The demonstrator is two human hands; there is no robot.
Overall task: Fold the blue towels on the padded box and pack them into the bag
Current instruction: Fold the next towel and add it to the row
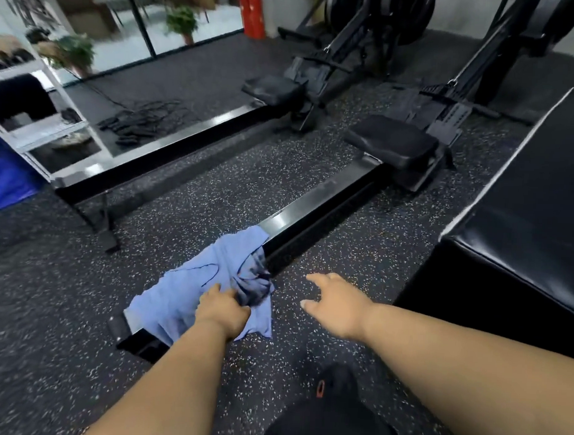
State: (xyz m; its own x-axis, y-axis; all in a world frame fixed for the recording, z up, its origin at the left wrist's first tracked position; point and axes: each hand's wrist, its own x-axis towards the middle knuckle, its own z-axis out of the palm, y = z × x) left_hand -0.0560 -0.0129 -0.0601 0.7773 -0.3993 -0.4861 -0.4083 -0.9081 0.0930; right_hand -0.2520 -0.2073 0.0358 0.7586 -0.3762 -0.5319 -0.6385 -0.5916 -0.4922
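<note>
Padded box (523, 225) cropped at right edge

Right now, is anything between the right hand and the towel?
Nothing visible. The right hand hovers open over bare floor just right of the towel, which drapes over the rail and is already gripped by the left hand.

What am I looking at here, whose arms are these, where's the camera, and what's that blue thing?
There is one picture, from a camera worn on a person's head, looking forward and down, so the two bare arms are the wearer's own. The left hand grips a crumpled blue towel that lies draped over the near end of a rowing machine's rail. The right hand hovers open above the speckled floor, holding nothing. At the right stands a black padded box. A second rowing machine lies further back.
</note>
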